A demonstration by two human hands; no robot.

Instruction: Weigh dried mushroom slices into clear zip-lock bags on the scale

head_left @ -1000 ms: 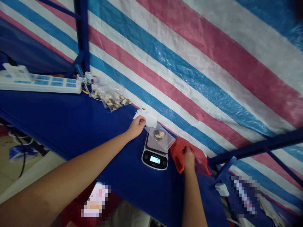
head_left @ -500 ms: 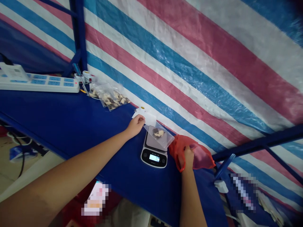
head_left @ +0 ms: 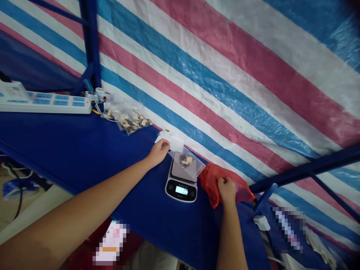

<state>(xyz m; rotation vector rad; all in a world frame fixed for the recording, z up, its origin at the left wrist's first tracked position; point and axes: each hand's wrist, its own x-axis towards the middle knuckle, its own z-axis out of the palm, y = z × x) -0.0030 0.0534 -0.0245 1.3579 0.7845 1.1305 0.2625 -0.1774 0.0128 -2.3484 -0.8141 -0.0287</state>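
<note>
**Bag on the scale**

A clear bag [head_left: 188,162] lies on the scale [head_left: 181,189]. The left hand [head_left: 159,152] seems to pinch its white top edge. The right hand [head_left: 226,189], fisted, grips a red bag [head_left: 211,183] just beside the scale on the blue table [head_left: 84,146].

Head camera looks down, tilted, over blue table [head_left: 70,150] toward striped tarp [head_left: 225,75].

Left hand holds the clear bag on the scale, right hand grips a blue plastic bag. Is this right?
No: the head view shows the right hand gripping a red plastic bag, not blue. The left hand holds the clear bag on the scale.
</note>
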